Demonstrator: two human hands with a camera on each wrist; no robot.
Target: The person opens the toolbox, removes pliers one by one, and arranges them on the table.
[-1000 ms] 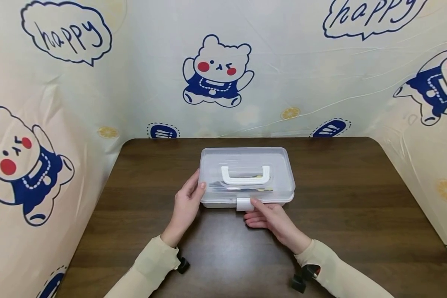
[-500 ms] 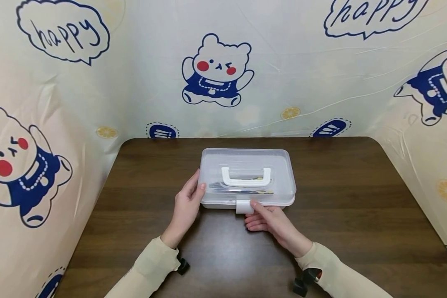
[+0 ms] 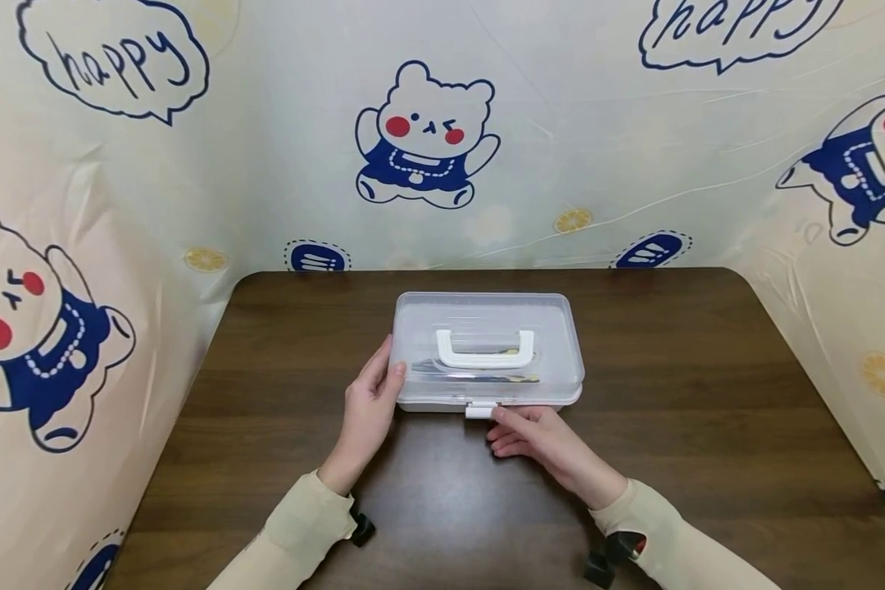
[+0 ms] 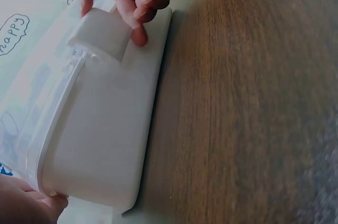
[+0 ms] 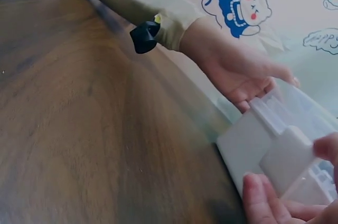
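Observation:
A clear-lidded plastic storage box [image 3: 487, 311] with a white handle [image 3: 485, 360] sits on the table, lid down. Long thin items with pointed grey ends and dark-and-yellow parts show through the lid. My left hand [image 3: 369, 401] holds the box's left end, thumb at the front corner and fingers along the side. At the front, my right hand [image 3: 542, 442] pinches the white latch [image 3: 479, 411], thumb on its edge and fingers beneath. In the left wrist view the latch [image 4: 103, 31] stands out at an angle from the box's front wall [image 4: 100, 134].
The dark wooden table [image 3: 295, 344] carries the box near its far edge. A pale curtain [image 3: 560, 139] printed with bears and speech bubbles surrounds the table at the back and sides. Black devices [image 3: 363, 528] are strapped at both wrists.
The latch looks shorter in the head view, swung down toward the box front under my right thumb. My left hand keeps its hold on the box, which stays in place.

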